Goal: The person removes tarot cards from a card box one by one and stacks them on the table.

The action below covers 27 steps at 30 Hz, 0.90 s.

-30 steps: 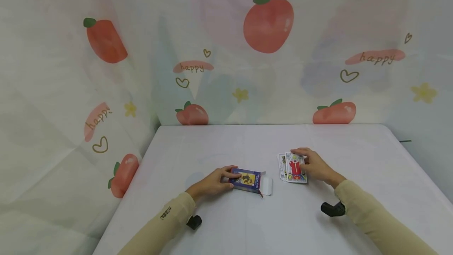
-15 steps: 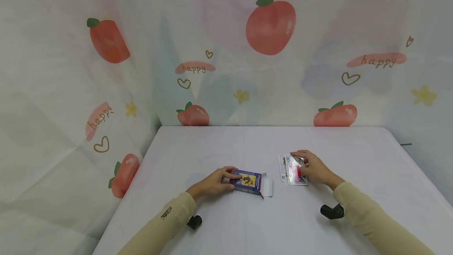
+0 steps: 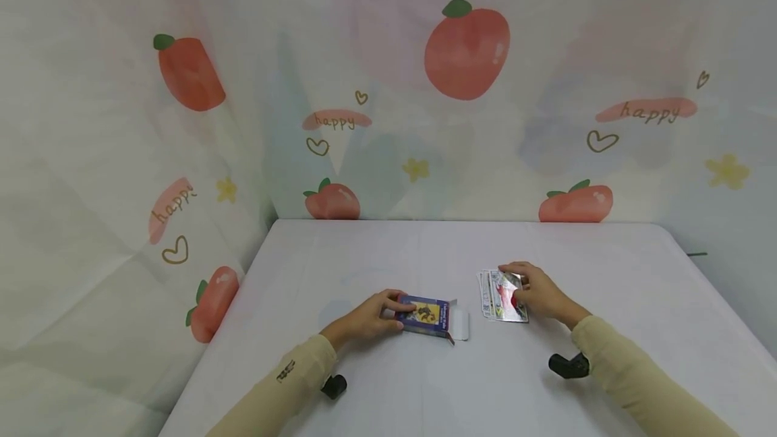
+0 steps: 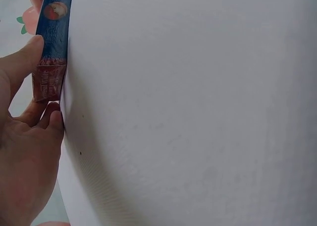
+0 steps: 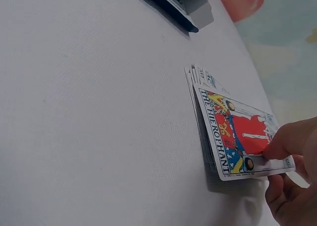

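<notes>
A blue tarot card box (image 3: 425,314) with a yellow picture lies on the table, its white flap (image 3: 461,324) open toward the right. My left hand (image 3: 367,317) grips its left end, and the left wrist view shows the thumb on one side of the box (image 4: 54,35) and fingers around the other. Right of the box, my right hand (image 3: 544,295) pinches the right edge of a small stack of tarot cards (image 3: 505,303). The top card (image 5: 245,132), The Hierophant, is face up in the right wrist view; cards beneath stick out on its far side.
The white table (image 3: 376,255) meets a fruit-printed cloth backdrop (image 3: 388,106) behind and at the left. Black wrist devices (image 3: 569,365) hang below both sleeves. In the right wrist view, the box's open end (image 5: 190,8) faces the cards.
The cards under the top one spread slightly further out to the left, and the top card now catches glare. The left hand stays on the box. The head view has tilted up slightly.
</notes>
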Each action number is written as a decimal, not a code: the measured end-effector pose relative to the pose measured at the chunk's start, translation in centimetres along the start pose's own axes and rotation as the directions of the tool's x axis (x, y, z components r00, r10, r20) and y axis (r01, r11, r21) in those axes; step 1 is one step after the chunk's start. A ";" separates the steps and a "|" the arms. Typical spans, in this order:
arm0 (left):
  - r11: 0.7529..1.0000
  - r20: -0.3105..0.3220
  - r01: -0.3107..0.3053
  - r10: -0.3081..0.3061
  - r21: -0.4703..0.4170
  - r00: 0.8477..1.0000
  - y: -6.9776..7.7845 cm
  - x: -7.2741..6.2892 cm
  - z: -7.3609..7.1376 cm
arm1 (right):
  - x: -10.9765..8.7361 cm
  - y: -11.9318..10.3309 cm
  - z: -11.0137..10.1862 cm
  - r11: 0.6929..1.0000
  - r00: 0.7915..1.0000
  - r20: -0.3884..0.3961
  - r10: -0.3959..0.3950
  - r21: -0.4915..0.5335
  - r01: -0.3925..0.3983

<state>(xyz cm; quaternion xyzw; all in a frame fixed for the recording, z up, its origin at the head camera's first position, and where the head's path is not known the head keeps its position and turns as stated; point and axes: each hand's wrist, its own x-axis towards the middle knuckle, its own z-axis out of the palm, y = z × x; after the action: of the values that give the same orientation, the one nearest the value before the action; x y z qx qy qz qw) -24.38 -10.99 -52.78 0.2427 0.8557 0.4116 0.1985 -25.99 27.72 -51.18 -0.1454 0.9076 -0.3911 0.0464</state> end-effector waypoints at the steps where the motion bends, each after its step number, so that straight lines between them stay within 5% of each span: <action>1: 1.000 -0.001 0.002 -0.002 -0.001 1.000 0.1 0.0 0.0 | 0.0 0.0 0.0 1.000 1.000 0.001 0.007 -0.003 -0.007; 9: 1.000 -0.003 0.013 -0.013 0.012 1.000 0.3 -0.1 0.2 | 0.0 0.1 0.6 0.997 0.999 -0.006 0.048 -0.065 -0.048; 27: 0.999 0.000 -0.033 0.033 0.035 0.999 -0.4 0.0 -0.1 | 0.7 1.7 1.1 0.991 0.999 -0.047 -0.017 -0.130 0.011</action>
<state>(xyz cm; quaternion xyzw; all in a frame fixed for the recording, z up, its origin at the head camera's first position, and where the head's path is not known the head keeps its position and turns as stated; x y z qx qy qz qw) -24.53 -11.27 -53.02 0.2603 0.8586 0.4000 0.1873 -26.81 27.82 -53.14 -0.1448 0.9310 -0.3349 0.0123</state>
